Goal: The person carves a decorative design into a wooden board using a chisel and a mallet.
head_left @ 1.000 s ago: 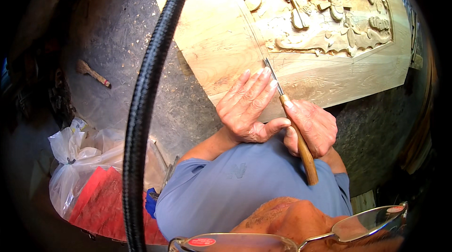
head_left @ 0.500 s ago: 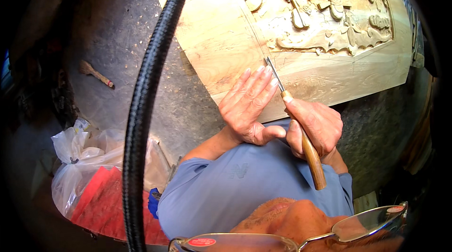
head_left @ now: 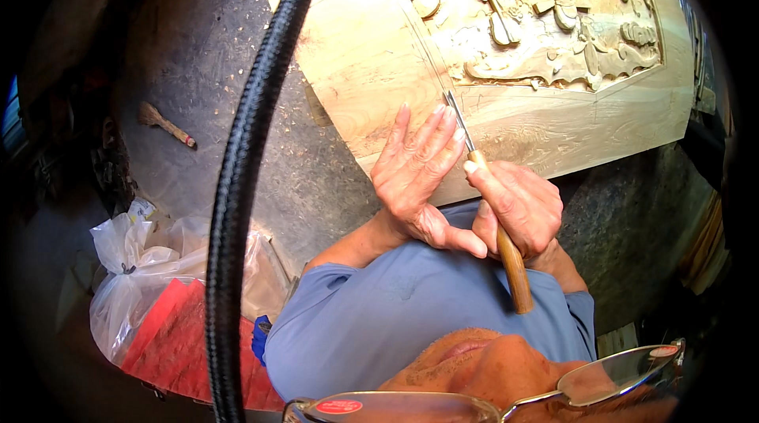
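A: Hands?
B: Right hand (head_left: 522,205) closed round the wooden-handled carving gouge (head_left: 515,269). Left hand (head_left: 417,179) open, fingers spread, just beside the blade.
A: Where's the gouge?
B: 3 o'clock of centre, aimed 11 o'clock at the wooden panel (head_left: 514,104); relief carving (head_left: 526,72) at 2. Tip contact: hard to tell.
A: Elsewhere?
B: Clear plastic bag (head_left: 146,266), 8 o'clock.

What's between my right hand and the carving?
The head view shows the chisel blade reaching from your right hand toward the carving, plus flat board; your left hand is beside the blade.
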The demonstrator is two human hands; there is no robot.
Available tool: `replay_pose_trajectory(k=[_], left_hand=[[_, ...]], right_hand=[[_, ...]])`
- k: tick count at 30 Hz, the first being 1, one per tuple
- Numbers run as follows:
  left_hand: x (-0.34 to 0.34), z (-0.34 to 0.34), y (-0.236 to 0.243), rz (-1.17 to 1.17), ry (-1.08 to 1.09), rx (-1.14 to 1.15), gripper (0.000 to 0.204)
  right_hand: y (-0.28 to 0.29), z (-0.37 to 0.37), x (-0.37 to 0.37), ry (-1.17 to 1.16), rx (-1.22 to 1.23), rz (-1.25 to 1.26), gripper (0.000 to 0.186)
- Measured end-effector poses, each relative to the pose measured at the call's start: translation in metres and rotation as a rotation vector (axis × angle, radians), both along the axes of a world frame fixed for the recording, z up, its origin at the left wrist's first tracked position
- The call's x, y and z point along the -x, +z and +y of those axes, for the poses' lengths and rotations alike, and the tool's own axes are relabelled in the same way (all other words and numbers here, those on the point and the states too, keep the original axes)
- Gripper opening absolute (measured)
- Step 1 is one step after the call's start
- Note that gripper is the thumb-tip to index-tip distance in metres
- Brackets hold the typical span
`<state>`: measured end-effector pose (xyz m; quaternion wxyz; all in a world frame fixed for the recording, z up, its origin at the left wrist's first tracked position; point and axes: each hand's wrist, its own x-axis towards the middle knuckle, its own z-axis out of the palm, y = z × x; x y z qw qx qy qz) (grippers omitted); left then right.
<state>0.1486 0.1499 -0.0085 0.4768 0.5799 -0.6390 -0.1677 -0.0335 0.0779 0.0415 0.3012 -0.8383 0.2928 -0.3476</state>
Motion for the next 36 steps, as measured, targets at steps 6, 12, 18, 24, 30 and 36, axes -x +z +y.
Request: replay_pose_trajectory(k=[6,12,18,24,30,36], left_hand=[[0.0,0.001,0.001,-0.008,-0.014,-0.023,0.133],[0.0,0.0,0.003,-0.039,-0.001,-0.062,0.138],[0.002,-0.006,0.003,-0.03,0.048,-0.038,0.139],[0.001,0.001,0.007,-0.076,-0.029,0.001,0.125],[0.004,0.002,0.005,-0.052,0.001,0.042,0.123],[0.004,0.002,0.003,-0.035,0.015,0.053,0.121]], right_hand=[[-0.013,0.002,0.001,0.018,0.037,-0.02,0.036],[-0.02,0.001,-0.002,0.017,0.036,-0.02,0.037],[-0.019,-0.006,-0.015,-0.021,0.02,-0.045,0.039],[-0.01,0.003,0.011,0.016,-0.029,-0.093,0.046],[-0.003,0.005,0.009,0.022,-0.033,-0.06,0.036],[-0.005,0.005,0.008,0.027,-0.029,-0.072,0.037]])
